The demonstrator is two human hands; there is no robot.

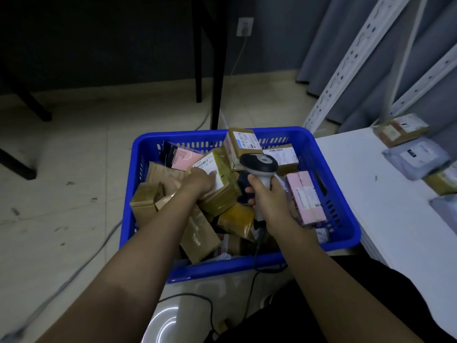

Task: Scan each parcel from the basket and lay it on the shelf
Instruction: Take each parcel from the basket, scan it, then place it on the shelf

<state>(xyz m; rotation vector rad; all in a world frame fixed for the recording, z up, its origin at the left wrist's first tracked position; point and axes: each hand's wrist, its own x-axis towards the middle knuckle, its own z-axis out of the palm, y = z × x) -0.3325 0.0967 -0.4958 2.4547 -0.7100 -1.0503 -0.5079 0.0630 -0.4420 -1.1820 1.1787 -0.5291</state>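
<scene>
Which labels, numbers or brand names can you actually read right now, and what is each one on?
None can be read for certain.
White label on the tape-wrapped brown box under the left hand: printed digits, too blurred.
Labels on the pink box in the blue plastic basket: too small.
Grey mailer bag on the white shelf: dark patch, unreadable.

Dim, soft — blurred, bowed edges

The parcels (442,180) on the shelf (371,194) are blurred and cut off at the right edge; the parcel labels in the basket (346,219) are unreadable.
</scene>
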